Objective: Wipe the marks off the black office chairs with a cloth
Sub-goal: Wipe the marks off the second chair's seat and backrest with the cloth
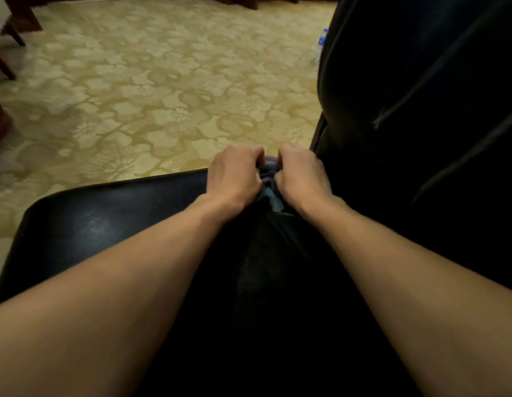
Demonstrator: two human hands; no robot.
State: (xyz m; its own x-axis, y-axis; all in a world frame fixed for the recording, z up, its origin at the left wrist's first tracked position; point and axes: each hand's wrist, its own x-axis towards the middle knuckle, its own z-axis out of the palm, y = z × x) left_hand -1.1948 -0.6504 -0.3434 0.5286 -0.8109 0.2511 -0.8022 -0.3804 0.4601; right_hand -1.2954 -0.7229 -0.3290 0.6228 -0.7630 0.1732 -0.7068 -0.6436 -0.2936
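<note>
Gripped a bunched bluish cloth (pixel 268 181) between the left hand (pixel 234 179) and the right hand (pixel 302 179), fingers of both curled tight round it, knuckles nearly touching. Held it just above the far edge of the black chair seat (pixel 100 219), beside the black backrest (pixel 421 96). Beyond lay a patterned yellow carpet (pixel 163 81), a plastic bottle (pixel 321 44) and dark wooden furniture legs (pixel 11 30).

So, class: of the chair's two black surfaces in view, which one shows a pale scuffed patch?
The flat seat at lower left: a whitish patch shows near its front. The upright backrest on the right shows only stitched seams.
</note>
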